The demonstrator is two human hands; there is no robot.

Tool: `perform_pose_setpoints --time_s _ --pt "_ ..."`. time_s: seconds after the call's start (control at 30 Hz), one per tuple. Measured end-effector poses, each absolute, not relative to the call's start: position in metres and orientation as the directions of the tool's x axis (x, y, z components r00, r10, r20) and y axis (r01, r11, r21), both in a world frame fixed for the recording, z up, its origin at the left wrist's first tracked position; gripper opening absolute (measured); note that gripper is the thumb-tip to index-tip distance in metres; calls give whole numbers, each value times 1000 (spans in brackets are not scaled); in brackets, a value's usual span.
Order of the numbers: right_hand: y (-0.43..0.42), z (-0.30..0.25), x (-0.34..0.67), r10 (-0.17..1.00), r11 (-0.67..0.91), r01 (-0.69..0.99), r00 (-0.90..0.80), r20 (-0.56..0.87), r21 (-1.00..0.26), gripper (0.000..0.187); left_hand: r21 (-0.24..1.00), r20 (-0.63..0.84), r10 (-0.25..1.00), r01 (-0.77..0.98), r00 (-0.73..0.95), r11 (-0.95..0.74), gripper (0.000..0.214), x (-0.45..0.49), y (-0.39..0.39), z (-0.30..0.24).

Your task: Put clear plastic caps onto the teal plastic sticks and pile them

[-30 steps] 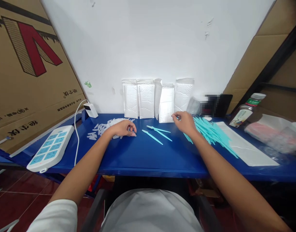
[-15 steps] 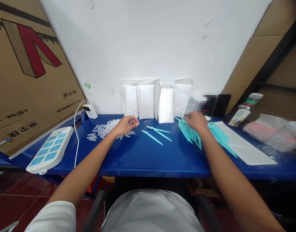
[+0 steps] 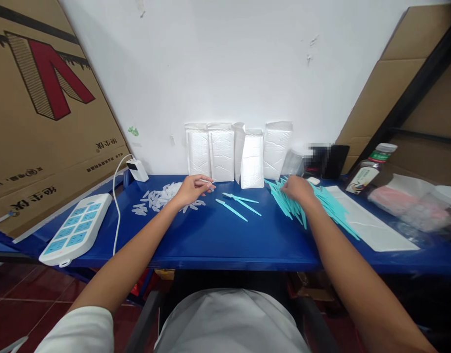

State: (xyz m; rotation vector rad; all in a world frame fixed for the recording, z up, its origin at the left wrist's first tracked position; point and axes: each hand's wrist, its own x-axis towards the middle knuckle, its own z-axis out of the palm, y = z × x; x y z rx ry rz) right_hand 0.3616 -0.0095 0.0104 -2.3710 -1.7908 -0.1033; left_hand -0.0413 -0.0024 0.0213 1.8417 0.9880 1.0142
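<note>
My left hand (image 3: 193, 190) is above the right side of a heap of small translucent plastic caps (image 3: 161, 198). Its thumb and fingers pinch a pale translucent cap (image 3: 206, 182). On the right, my right hand (image 3: 300, 189) reaches down onto a pile of turquoise eyebrow razors (image 3: 289, 205), fingertips closed against the handles. Whatever is between those fingertips is hidden. Between the two hands, a turquoise eyebrow razor (image 3: 231, 210) lies with two others, their pale tips pointing left.
White padded pouches (image 3: 222, 154) lean against the wall. A power strip (image 3: 76, 228) and a white plug-in device with a cable (image 3: 137, 170) are at left. Right of the razors lie a white sheet (image 3: 380, 228), a bottle (image 3: 370, 169) and plastic bags (image 3: 412, 206). A large carton (image 3: 37, 142) stands left.
My left fingers have straightened a little, and the pale cap between them shows more clearly. My right hand has shifted slightly lower over the razor pile.
</note>
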Motion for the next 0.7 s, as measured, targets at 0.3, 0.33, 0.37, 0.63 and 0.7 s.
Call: perform_pose_setpoints --time_s 0.3,0.33,0.37,0.63,0.7 --pt "-12 22 360 858 -196 869 376 350 -455 25 906 301 910 213 284 -366 57 -39 -1 21" --pt "-13 26 359 846 -85 826 355 398 -558 25 909 303 913 206 272 -363 57 -39 -1 21" --pt "-15 29 356 846 49 761 312 431 -647 27 912 304 916 198 261 -359 57 -39 -1 22" --pt "-36 39 317 935 355 364 -158 319 -861 56 947 273 944 120 185 -297 59 -40 -1 23" --pt "-38 35 308 932 352 354 -223 288 -867 55 944 275 937 124 215 -305 60 -41 -1 22"
